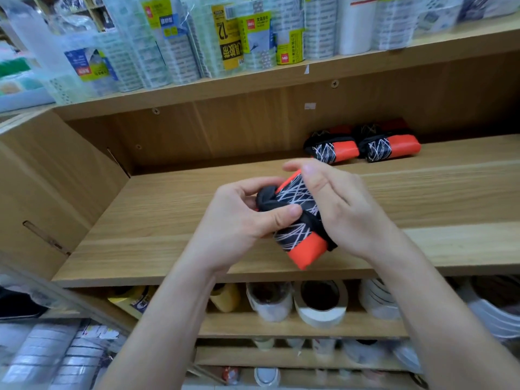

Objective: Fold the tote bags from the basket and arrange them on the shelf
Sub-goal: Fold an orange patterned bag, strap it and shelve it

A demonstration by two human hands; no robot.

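Observation:
A folded tote bag (298, 220), orange and black with white line pattern, is held over the front of the wooden shelf (168, 215). My left hand (242, 218) grips its left side, thumb pressed on the black fabric. My right hand (334, 204) holds its right side, fingers curled over the top edge. Two folded tote bags of the same pattern lie side by side at the back of the shelf, one on the left (333, 149) and one on the right (392, 146). The basket is out of view.
Wrapped rolls and packs (230, 38) crowd the shelf above. Tape rolls (320, 302) fill the shelf below. A wooden side panel (56, 187) closes the shelf on the left. Bare wood shows left of the two stored bags.

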